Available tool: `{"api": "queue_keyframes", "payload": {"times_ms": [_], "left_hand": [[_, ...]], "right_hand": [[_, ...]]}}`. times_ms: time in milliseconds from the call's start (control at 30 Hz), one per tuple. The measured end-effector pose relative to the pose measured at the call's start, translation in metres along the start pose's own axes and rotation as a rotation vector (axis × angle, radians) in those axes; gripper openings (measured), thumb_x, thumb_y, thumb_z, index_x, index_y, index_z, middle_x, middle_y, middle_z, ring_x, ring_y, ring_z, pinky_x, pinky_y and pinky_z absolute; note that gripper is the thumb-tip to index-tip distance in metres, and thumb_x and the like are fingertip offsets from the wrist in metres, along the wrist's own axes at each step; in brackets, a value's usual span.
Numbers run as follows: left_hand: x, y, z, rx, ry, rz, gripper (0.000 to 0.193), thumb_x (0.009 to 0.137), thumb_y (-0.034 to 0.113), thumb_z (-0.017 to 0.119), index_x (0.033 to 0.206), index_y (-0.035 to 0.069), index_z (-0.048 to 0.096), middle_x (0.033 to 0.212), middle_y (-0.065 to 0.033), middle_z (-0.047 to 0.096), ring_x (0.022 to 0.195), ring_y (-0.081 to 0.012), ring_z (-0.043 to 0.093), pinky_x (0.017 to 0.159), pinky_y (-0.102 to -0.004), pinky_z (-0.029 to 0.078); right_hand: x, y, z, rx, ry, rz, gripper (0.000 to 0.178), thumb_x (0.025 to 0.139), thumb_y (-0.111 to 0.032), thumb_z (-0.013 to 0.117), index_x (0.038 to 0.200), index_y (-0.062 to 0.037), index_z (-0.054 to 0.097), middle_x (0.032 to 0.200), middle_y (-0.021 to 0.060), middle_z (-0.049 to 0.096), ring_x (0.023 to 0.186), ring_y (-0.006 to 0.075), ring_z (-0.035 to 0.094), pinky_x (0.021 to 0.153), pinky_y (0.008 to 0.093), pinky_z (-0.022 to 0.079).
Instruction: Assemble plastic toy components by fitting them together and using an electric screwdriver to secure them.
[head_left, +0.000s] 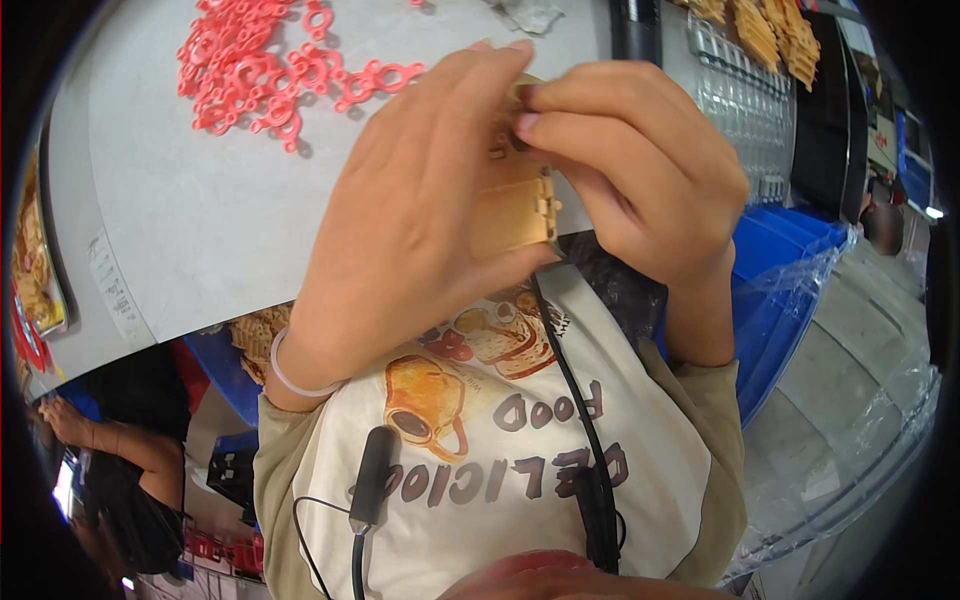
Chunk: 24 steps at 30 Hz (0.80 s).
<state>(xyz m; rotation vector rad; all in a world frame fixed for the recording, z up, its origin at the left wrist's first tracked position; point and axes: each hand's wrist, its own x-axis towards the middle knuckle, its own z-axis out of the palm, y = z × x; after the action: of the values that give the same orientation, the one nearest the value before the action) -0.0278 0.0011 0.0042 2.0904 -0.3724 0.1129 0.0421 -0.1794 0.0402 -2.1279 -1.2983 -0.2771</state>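
Observation:
My left hand (405, 195) is wrapped round a pale yellow, box-like plastic part (512, 215), with small clips along its right edge. Its palm and fingers cover much of the part's left side. At the part's far end, the fingertips of my right hand (645, 165) are pinched together. Something small and dark shows by those fingertips, too hidden to name. Both hands are held close together above the near edge of the grey table (240, 230).
Pink ring-shaped plastic pieces (250, 85) lie heaped at the far left. A clear plastic tray (745, 105) and more yellow parts (770, 35) are at the far right. Blue bins (765, 275) stand right of my lap. Another person's arm (150, 465) shows at lower left.

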Motion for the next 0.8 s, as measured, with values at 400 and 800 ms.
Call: {"api": "queue_keyframes", "payload": {"times_ms": [400,800], "left_hand": [[0.000,-0.001,0.001,-0.012,0.080,0.032,0.092,0.060,0.013,0.083,0.142,0.004,0.042,0.136,-0.0193,0.052,0.124,-0.0375,0.053,0.101,-0.0439,0.044],[0.000,-0.003,0.001,-0.057,0.079,0.034,0.089,0.060,0.008,0.081,0.141,0.006,0.044,0.134,-0.0193,0.052,0.124,-0.0361,0.054,0.101,-0.0441,0.045]], "right_hand": [[-0.009,-0.003,0.001,-0.016,-0.016,-0.020,0.022,0.070,-0.003,0.068,0.090,0.0055,0.071,0.095,0.0187,0.070,0.083,0.0317,0.069,0.072,0.0358,0.058],[-0.018,-0.008,0.014,-0.060,0.034,0.117,0.020,0.070,0.007,0.069,0.089,-0.0001,0.073,0.093,0.0123,0.070,0.085,0.0281,0.069,0.075,0.0330,0.056]]}}
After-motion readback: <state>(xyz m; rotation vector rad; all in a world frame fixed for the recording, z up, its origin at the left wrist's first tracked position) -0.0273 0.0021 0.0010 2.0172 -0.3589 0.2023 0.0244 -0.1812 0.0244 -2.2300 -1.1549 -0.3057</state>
